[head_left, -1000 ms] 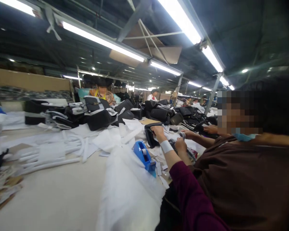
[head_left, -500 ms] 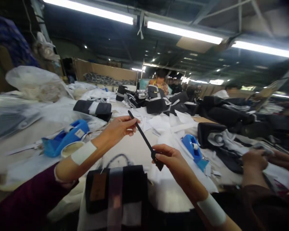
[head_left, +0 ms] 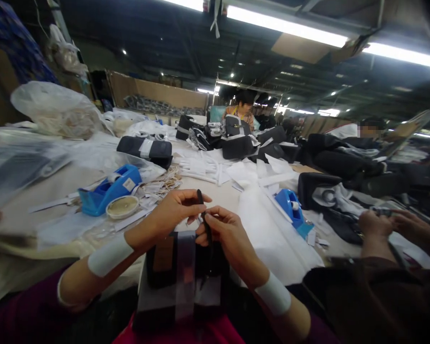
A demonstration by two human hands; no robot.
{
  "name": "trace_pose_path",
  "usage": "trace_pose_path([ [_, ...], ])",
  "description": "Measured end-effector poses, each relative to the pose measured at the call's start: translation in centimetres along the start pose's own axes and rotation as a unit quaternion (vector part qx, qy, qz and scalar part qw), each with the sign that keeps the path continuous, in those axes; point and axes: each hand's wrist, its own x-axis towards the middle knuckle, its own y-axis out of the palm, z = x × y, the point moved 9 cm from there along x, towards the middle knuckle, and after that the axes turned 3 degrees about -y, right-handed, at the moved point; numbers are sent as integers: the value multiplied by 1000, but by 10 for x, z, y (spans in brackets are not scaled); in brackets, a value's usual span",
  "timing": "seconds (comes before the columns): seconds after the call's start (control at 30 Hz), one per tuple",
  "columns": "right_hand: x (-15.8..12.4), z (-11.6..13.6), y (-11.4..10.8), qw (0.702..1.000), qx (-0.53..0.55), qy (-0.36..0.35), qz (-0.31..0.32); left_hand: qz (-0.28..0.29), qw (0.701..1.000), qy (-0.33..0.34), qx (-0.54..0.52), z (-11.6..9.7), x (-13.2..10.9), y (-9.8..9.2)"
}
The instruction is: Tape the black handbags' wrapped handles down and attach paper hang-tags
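Observation:
Between my two hands is a thin black strap, its upper end sticking up past the fingers. My left hand pinches it near the top. Just below, my right hand has its fingers closed around the same strap. Its lower part hangs in front of a black bag and is hard to tell apart from it. The bag lies close to my body, with a brown tag and a clear band across it. White patches cover both of my forearms.
Left of my hands stand a blue tape dispenser and a tape roll. Another blue dispenser is on the right, beside white sheets. Black bags pile up behind. A co-worker's hands work at the right.
My hands have come closer together and lower, over the bag. The strap, stretched diagonally between them before, now stands nearly upright. My view has tilted down slightly.

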Motion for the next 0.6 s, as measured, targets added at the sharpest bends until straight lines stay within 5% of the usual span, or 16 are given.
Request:
trace_pose_path([
  [0.37, 13, 10, 15, 996, -80, -20, -15, 130, 990, -24, -38, 3, -1, -14],
  [0.5, 22, 12, 3, 969, -243, 42, -18, 75, 996, -58, -3, 50, 26, -52],
  [0.6, 33, -1, -7, 901, -411, 136, 16, 95, 984, -151, 24, 103, 42, -59],
])
